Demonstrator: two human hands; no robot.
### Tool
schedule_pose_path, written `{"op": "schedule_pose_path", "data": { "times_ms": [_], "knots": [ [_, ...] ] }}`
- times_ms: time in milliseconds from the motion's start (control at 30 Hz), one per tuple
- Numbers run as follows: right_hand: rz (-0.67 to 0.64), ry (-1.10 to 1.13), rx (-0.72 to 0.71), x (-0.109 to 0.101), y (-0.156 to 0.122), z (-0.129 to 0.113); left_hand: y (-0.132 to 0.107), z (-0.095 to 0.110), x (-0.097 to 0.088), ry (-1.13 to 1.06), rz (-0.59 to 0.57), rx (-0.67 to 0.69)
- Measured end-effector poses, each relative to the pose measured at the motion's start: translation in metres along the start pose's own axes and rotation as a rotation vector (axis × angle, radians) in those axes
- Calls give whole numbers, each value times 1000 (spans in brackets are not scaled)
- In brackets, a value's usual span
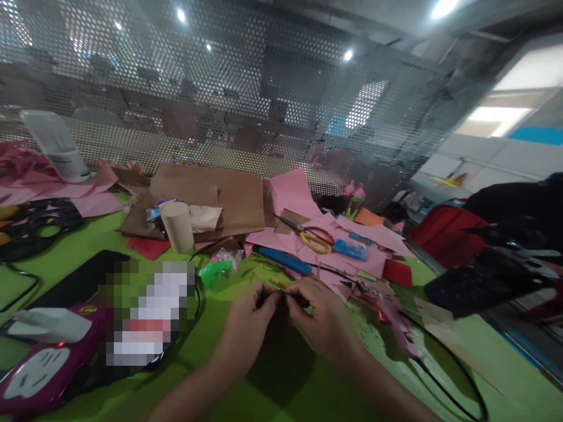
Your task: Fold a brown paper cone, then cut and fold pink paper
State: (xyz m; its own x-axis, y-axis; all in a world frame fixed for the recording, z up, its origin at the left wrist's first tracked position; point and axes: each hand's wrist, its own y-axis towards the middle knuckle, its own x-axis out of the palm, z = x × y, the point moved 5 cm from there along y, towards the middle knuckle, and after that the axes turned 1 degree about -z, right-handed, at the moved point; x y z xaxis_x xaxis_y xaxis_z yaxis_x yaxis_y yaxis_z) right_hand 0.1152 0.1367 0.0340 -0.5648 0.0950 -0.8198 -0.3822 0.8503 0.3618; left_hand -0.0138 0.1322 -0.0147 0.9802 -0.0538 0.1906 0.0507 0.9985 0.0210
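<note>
My left hand (254, 319) and my right hand (317, 313) meet above the green tabletop (229, 398), thumbs and fingertips pinched close together. Between them is something dark and too small to make out. Just beyond the fingers lies a blue-handled tool (285, 261), its kind unclear. To the left of it is a bright green piece (217, 268) with clear plastic wrapping. Scissors with red and yellow handles (316, 239) rest on pink paper (294, 193). Right of my right hand is a pink glue gun (396, 322) with a black cord.
Brown cardboard (206, 187) lies at the back, with a tan paper tube (177, 227) upright before it. At left are a purple power strip (35, 372), a blurred-out phone-like item (152, 316) and a clear bottle (57, 143). A perforated metal screen (237, 76) stands behind.
</note>
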Motion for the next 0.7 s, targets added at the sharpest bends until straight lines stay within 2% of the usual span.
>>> {"op": "schedule_pose_path", "data": {
  "times_ms": [700],
  "knots": [
    [62,51,13,-3,-1,0,0,-4,0,-137,36,-111]
  ]
}}
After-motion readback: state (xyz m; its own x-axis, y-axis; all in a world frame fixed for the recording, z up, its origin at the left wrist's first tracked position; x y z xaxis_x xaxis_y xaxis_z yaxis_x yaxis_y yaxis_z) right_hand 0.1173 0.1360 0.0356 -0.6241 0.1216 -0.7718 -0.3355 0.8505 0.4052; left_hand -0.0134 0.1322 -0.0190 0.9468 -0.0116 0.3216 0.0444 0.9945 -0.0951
